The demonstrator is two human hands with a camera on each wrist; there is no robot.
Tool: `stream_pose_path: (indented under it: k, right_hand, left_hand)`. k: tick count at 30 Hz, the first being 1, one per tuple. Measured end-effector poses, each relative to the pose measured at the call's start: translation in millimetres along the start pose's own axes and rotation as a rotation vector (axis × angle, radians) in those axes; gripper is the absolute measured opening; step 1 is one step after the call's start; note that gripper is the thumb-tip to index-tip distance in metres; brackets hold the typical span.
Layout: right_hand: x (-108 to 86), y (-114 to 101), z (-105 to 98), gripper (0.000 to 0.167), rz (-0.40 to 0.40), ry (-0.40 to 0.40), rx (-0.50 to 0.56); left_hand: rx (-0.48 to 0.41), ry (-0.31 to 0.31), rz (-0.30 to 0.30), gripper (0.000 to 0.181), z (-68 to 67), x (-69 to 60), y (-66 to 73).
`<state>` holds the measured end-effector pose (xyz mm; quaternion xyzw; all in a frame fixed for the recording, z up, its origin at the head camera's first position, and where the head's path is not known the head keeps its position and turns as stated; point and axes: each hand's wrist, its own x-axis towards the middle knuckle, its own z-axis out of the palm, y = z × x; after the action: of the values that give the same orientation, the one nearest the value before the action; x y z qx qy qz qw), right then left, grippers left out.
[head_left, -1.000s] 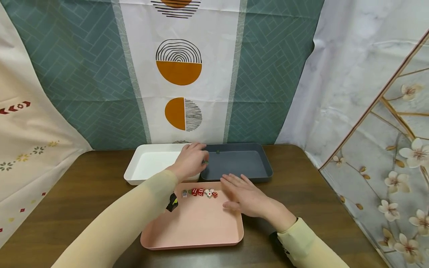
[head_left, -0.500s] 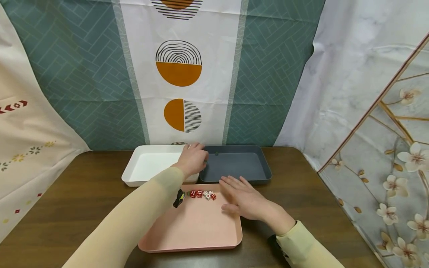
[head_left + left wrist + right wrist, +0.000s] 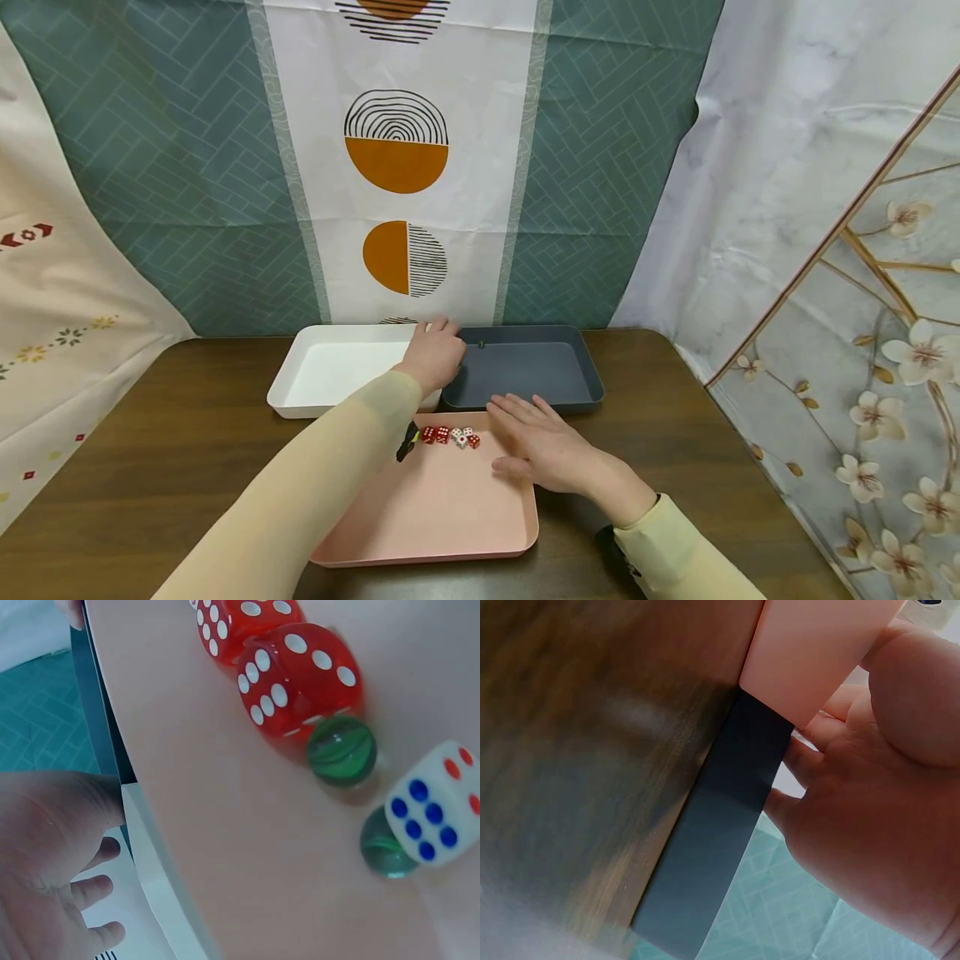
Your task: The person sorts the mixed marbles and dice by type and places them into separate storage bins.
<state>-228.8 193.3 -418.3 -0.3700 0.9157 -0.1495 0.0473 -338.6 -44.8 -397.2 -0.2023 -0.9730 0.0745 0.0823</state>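
Observation:
My left hand (image 3: 433, 357) reaches over the place where the white tray (image 3: 337, 371) meets the dark blue-grey tray (image 3: 528, 371). Its thumb and index fingertips are hidden, so whether they hold anything does not show. A green marble (image 3: 482, 344) lies near the back of the dark tray. My right hand (image 3: 543, 446), fingers straight, is over the right back corner of the pink tray (image 3: 450, 508). In the left wrist view, red dice (image 3: 300, 681), a white die (image 3: 439, 806) and two green glass marbles (image 3: 342, 750) lie in the pink tray.
All three trays stand on a brown wooden table (image 3: 150, 467), the pink one in front. Several red and white dice (image 3: 461, 441) sit along the pink tray's back. A patterned cloth (image 3: 600, 167) hangs behind the table.
A second ago a green marble showed at my left fingertips; it is now hidden from view. My left hand has turned slightly, its forearm shifting right. The right hand stays put.

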Motion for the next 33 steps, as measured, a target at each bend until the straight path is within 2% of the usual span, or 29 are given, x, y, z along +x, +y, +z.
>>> stream_pose_path:
  k: [11, 23, 26, 33]
  right_hand:
    - [0.4, 0.0, 0.4, 0.082, -0.003, -0.003, 0.003]
    - [1.4, -0.3, 0.4, 0.082, 0.005, -0.007, 0.0]
    - [2.0, -0.6, 1.1, 0.082, 0.004, -0.006, -0.001]
    - [0.8, -0.2, 0.0, 0.081, 0.0, -0.005, -0.01]
  left_hand:
    - [0.008, -0.054, -0.039, 0.015, 4.1, 3.8, 1.6]
    - [0.002, -0.087, -0.049, 0.02, 4.9, 5.3, 1.5]
    - [-0.003, -0.085, -0.049, 0.02, 5.0, 5.2, 0.0]
    - [-0.014, -0.023, -0.019, 0.02, -0.6, 0.6, -7.0]
